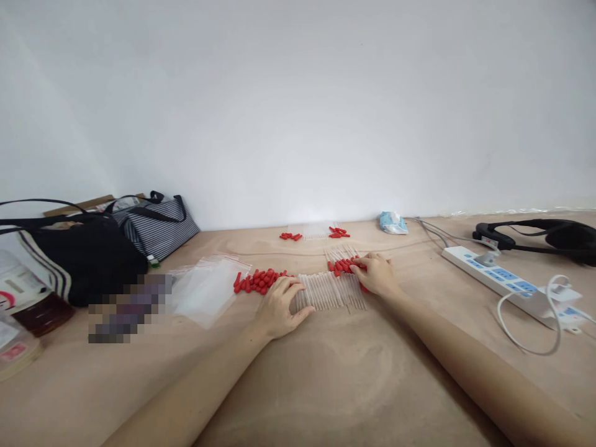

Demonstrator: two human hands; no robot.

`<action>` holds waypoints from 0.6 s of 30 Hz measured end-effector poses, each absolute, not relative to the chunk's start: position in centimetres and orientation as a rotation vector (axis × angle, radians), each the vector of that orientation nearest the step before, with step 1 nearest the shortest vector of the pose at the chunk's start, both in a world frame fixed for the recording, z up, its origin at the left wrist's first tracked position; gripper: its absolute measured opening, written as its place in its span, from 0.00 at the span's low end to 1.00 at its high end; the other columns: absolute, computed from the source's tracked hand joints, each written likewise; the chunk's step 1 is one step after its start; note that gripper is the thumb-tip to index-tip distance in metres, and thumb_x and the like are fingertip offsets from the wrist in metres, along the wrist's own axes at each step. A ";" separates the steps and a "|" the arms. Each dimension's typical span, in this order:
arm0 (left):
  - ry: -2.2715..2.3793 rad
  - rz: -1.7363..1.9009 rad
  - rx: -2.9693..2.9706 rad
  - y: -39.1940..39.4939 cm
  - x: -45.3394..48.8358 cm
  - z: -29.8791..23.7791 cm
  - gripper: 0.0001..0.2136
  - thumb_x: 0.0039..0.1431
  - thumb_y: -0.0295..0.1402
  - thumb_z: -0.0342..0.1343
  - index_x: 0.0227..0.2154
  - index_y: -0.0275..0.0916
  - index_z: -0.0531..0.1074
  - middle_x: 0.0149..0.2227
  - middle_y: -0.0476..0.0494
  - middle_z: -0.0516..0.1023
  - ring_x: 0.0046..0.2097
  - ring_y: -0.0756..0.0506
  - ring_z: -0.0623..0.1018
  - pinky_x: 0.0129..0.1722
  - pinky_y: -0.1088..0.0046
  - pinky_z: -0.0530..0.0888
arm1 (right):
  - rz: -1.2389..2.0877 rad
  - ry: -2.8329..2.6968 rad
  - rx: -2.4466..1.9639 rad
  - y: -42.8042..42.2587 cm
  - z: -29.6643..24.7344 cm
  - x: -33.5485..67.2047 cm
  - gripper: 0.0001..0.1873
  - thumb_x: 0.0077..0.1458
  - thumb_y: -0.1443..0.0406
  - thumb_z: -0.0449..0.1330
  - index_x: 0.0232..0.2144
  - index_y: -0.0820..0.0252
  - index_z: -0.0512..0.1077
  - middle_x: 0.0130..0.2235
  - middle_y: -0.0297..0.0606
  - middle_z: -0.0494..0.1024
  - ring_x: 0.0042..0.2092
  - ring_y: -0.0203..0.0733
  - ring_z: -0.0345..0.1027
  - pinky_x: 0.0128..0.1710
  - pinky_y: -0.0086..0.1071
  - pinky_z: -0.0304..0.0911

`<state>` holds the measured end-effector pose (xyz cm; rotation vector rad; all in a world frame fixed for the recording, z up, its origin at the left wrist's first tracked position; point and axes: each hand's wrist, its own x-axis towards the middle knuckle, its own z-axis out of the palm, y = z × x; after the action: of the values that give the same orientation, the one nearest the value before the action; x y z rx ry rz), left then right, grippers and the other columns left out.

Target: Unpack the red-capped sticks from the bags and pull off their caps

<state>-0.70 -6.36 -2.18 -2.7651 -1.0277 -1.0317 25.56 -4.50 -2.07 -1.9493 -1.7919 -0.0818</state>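
A row of thin clear tubes [321, 292], probably glass, lies side by side on the wooden table. At its left end rests my left hand [279, 307], fingers spread and thumb out, between the tubes and a loose pile of small red rubber bulbs [258, 281]. My right hand [377, 273] is at the other end, its fingertips closed on a red bulb at the edge of a second cluster of red bulbs [341, 266]. More tubes [342, 253] stick out behind that cluster. The fingers partly hide what the right hand grips.
Clear zip bags [207, 288] lie left of the bulbs. A further set of tubes [315, 231] with red bulbs lies near the wall. Bags [88, 254] and jars [13, 347] stand left; a tissue pack [393, 222], power strip [503, 279] and black headset [540, 239] lie right.
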 end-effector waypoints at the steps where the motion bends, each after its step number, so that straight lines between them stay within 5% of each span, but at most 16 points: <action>1: -1.029 -1.031 -2.766 -6.3 -0.7 -2.2 0.13 0.49 0.38 0.56 0.37 0.38 0.67 0.40 0.41 0.69 0.45 0.42 0.68 0.45 0.61 0.67 | -0.103 -1.802 -2.001 -4.3 -2.1 25.1 0.13 0.52 0.60 0.51 0.36 0.53 0.74 0.38 0.40 0.73 0.44 0.46 0.62 0.40 0.37 0.50; 10: -1.001 -1.039 -2.761 -6.3 -0.7 -2.5 0.13 0.49 0.38 0.55 0.37 0.38 0.67 0.40 0.41 0.69 0.45 0.42 0.68 0.45 0.61 0.67 | -0.146 -1.595 -2.049 -4.3 -2.8 24.9 0.14 0.53 0.66 0.49 0.35 0.58 0.73 0.37 0.43 0.72 0.42 0.46 0.61 0.40 0.38 0.50; 18: -0.927 -1.000 -2.507 -6.5 -0.5 -2.1 0.17 0.57 0.29 0.46 0.51 0.36 0.61 0.49 0.38 0.67 0.52 0.41 0.63 0.51 0.60 0.60 | 0.169 -1.881 -1.270 -9.0 -2.9 24.2 0.10 0.53 0.66 0.50 0.33 0.58 0.71 0.30 0.39 0.70 0.36 0.42 0.61 0.37 0.35 0.56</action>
<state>-0.52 -6.53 -2.08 -2.5074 -0.9267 -0.9999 24.19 -8.99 -2.95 -1.2701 -1.8809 0.1688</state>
